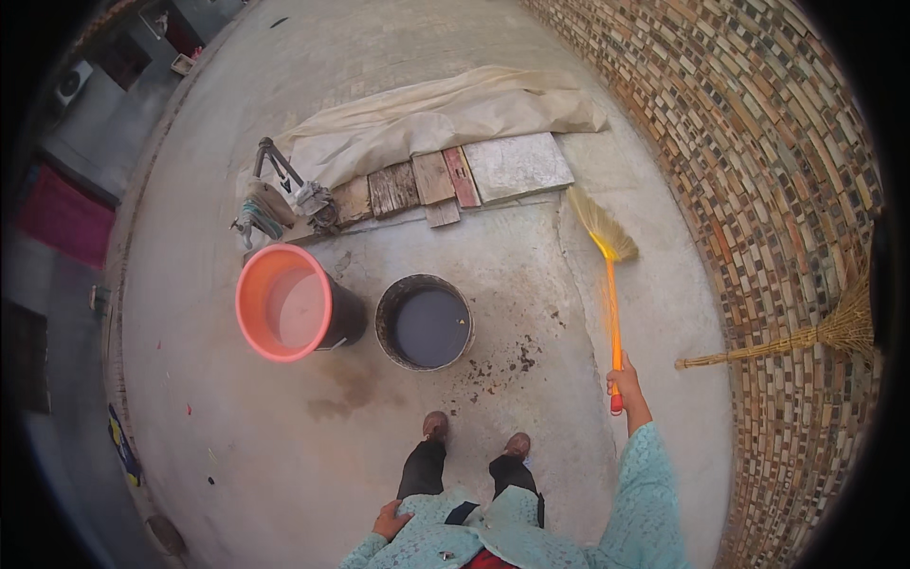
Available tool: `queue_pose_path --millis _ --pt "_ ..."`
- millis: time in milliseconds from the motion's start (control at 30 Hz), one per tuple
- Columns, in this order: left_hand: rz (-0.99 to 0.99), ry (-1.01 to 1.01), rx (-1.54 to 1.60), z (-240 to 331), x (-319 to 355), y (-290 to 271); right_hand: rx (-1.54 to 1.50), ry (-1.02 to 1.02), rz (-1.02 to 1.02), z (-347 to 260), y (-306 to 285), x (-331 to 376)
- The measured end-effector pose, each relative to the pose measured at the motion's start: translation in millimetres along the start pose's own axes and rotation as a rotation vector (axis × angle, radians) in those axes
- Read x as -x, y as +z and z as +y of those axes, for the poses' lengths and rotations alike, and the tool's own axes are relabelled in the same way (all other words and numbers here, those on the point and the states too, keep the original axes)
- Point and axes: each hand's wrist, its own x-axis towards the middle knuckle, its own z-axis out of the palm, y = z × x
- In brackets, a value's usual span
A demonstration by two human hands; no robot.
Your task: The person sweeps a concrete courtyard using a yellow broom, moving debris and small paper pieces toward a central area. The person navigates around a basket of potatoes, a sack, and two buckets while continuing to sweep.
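Note:
My right hand (626, 381) is closed round the orange handle of a broom (612, 302), near the red end of its grip. The broom stretches away from me, its yellowish bristles fanned out near the far boards. My left hand (391, 521) rests low against my light green coat by the thigh, fingers loosely out and no object seen in it. Ahead of my feet stands a round dark bucket (381, 334) of dark liquid. Beside it, to the left, is a larger orange-rimmed bucket (248, 334) holding cloudy liquid. Dark crumbs of debris (502, 365) lie scattered on the concrete right of the dark bucket.
Wooden boards (393, 190) and a pale slab (519, 169) lie beyond the buckets, with a cream sheet (427, 114) behind. A metal hand pump (313, 201) stands at their left end. A straw broom (758, 352) leans along the brick wall (758, 190) at right.

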Motion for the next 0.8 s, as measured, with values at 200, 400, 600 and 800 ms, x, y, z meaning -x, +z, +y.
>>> queue_pose_path --millis 200,400,600,800 --pt "0.016 0.013 0.025 -23 0 8 0.048 0.109 -0.124 -8 68 -66" --pt "0.027 0.045 0.010 -7 -8 -9 0.286 0.169 -0.109 28 90 -18" --pt "0.040 0.122 0.010 -24 -40 -23 0.534 0.213 -0.186 37 92 52" --pt "0.027 0.179 0.035 -36 -52 -41 0.775 0.237 -0.216 31 119 105"
